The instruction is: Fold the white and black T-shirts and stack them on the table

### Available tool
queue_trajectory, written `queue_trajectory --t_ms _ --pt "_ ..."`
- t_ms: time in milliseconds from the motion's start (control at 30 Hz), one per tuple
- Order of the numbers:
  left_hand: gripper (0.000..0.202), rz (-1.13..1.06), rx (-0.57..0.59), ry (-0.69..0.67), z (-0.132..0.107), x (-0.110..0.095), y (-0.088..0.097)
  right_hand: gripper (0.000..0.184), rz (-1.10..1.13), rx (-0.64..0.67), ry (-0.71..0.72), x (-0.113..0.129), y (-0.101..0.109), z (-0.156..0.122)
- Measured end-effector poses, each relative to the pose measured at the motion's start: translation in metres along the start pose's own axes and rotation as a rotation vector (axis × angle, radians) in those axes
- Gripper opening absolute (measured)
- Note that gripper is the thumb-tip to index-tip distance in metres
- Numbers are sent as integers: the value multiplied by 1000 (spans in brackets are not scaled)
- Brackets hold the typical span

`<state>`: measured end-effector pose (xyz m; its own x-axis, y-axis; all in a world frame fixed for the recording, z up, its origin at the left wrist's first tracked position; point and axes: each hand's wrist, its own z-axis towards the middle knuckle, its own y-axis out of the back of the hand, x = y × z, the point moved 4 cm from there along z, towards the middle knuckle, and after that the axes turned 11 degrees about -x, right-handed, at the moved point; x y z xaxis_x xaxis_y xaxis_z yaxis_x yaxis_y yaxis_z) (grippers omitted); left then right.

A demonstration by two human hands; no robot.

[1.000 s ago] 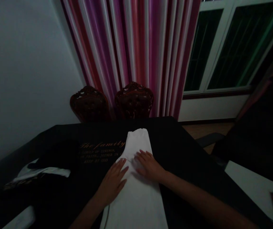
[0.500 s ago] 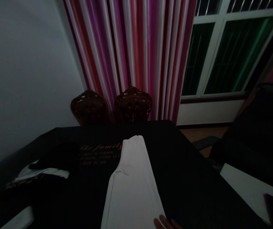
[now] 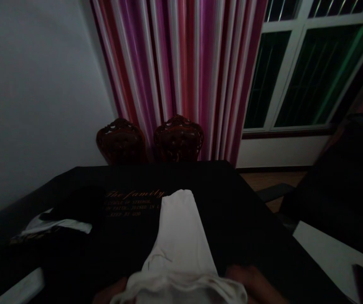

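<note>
A pair of white trousers lies folded lengthwise on the black tablecloth, its narrow waist end pointing away from me. The near end is lifted into a loose, wavy fold at the bottom of the view. My left hand grips this raised cloth at its left side, mostly cut off by the frame edge. At the right side my right hand is closed on the same raised end, its fingers dark and blurred.
A dark and white cloth heap lies on the left of the black-covered table. A white object is at lower left. Two carved chairs stand behind; a black armchair and a white surface are at right.
Both hands have come in at the bottom and lifted the near end of the trousers. The waist end has shifted slightly toward me. Earlier only one hand showed, laid at the cloth's right edge.
</note>
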<state>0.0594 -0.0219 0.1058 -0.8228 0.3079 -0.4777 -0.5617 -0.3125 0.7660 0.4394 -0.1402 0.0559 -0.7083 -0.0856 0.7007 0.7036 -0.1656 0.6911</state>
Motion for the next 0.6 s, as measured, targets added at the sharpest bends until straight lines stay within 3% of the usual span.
queue_trajectory --t_ms 67,133,233,300,400,500,600 --pt "47 -45 -13 12 7 -16 -4 42 63 -158 23 22 20 40" --pt "47 -85 -31 35 26 -35 -11 39 85 -283 14 37 26 80" --pt "40 -84 -50 66 58 -52 -29 34 52 -315 -17 45 13 123" --pt "40 -64 -52 72 64 -53 -44 33 16 -320 -40 43 1 140" --pt "48 -18 -18 83 44 -39 -74 32 -45 -326 -64 37 -12 153" --pt "65 106 184 92 9 -23 -114 30 -108 -303 -81 30 -25 156" --pt "71 214 336 76 -18 -27 -141 27 -174 -242 -91 18 -36 146"
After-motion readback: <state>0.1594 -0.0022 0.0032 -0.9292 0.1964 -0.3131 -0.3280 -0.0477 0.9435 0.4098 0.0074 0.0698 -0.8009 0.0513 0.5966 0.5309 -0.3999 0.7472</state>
